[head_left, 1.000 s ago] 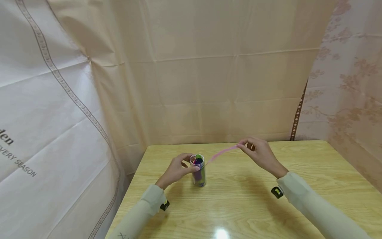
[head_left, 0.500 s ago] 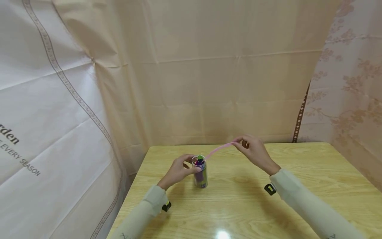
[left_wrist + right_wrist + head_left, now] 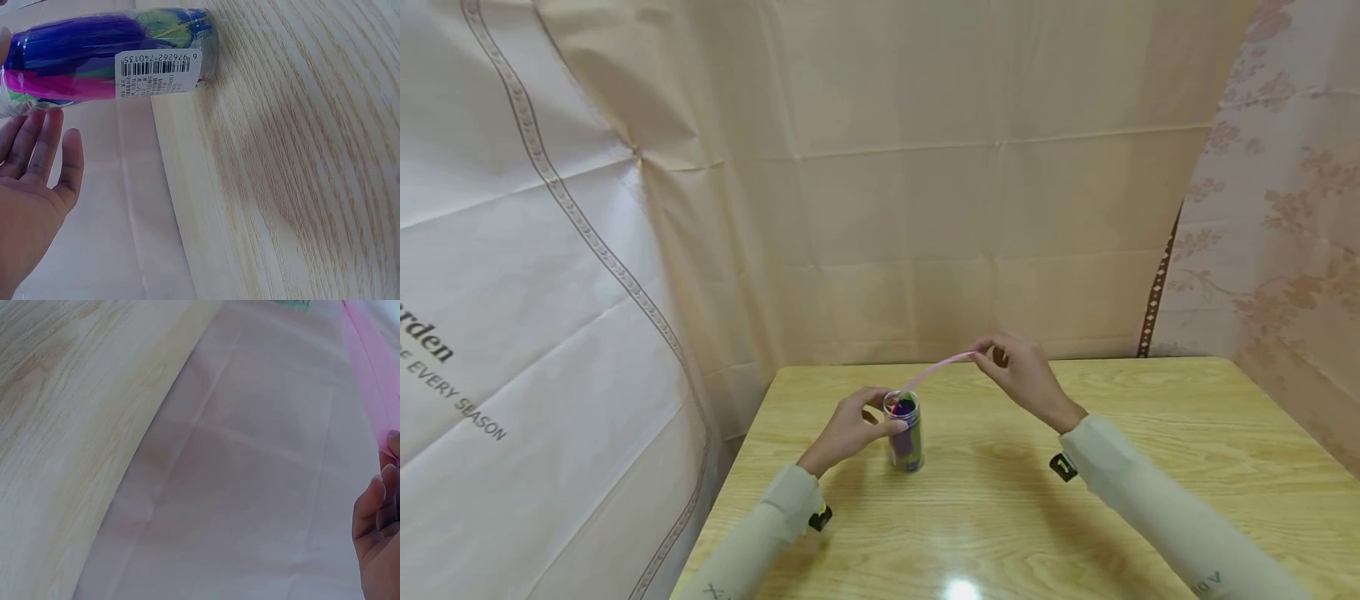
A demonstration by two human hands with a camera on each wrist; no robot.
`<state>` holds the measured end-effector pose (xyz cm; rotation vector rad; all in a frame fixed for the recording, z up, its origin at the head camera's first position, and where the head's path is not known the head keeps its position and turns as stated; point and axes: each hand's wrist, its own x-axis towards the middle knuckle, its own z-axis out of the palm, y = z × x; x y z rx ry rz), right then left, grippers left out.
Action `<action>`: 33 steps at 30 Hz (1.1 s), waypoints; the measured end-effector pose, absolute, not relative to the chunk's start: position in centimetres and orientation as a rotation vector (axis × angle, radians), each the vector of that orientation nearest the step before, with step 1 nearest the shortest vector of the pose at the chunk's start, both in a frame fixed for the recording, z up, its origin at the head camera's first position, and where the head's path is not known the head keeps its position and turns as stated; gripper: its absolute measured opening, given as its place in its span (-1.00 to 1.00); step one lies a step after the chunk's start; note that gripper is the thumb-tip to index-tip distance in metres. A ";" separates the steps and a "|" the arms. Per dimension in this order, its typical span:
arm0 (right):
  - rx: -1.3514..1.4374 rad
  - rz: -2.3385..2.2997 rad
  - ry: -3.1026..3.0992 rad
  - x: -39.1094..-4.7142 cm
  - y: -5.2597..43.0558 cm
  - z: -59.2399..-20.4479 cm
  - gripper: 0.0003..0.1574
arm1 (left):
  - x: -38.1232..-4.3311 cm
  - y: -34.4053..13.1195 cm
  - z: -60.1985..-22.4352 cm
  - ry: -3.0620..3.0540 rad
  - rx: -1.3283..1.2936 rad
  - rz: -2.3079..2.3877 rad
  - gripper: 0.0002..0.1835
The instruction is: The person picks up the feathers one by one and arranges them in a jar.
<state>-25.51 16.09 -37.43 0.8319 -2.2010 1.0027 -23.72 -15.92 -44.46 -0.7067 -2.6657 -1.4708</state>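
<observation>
A clear jar [image 3: 907, 454] packed with blue, purple, pink and green feathers [image 3: 81, 44] stands upright on the table. My left hand [image 3: 850, 429] grips it near the mouth, thumb in front and fingers behind. The left wrist view shows a white barcode label [image 3: 159, 72] on its side. My right hand [image 3: 1022, 375], up and to the right of the jar, pinches one end of a long pink feather [image 3: 942, 363]. That feather arches leftward, its far end at the jar's mouth; how far it reaches inside cannot be seen. In the right wrist view a line runs along the pink feather [image 3: 370, 369].
The pale wooden table [image 3: 1000, 533] reaches back to a beige hanging cloth [image 3: 955, 250]. White printed cloth [image 3: 512, 350] hangs at the left, and flowered cloth [image 3: 1285, 208] at the right. Each wrist carries a small black device [image 3: 1063, 467].
My right hand has moved left, bringing the pink feather's far end from beside the jar to its mouth. My left hand keeps its grip on the jar.
</observation>
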 end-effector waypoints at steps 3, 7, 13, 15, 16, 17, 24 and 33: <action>0.850 0.958 -2.180 -25.4 15.7 -37.4 -0.93 | -23.8 -15.9 -44.5 -2.666 -0.710 -1.463 -0.39; 0.881 0.874 -2.138 -25.4 15.3 -37.3 -0.90 | -23.8 -15.9 -44.4 -2.663 -0.717 -1.463 -0.38; 0.970 0.761 -2.063 -25.6 14.7 -37.4 -0.81 | -23.7 -15.9 -44.4 -2.660 -0.721 -1.461 -0.38; 1.009 0.720 -2.033 -25.6 14.5 -37.5 -0.78 | -23.7 -15.9 -44.4 -2.663 -0.719 -1.457 -0.38; 1.029 0.699 -2.017 -25.6 14.4 -37.5 -0.78 | -23.8 -15.9 -44.4 -2.665 -0.716 -1.456 -0.39; 1.051 0.678 -2.002 -25.6 14.2 -37.5 -0.77 | -23.8 -15.9 -44.4 -2.667 -0.713 -1.457 -0.39; 1.157 0.584 -1.960 -25.7 13.1 -37.3 -0.79 | -23.7 -15.9 -44.3 -2.670 -0.694 -1.467 -0.40; 1.251 0.484 -1.952 -25.6 11.6 -37.5 -0.75 | -23.6 -15.8 -44.3 -2.669 -0.703 -1.488 -0.39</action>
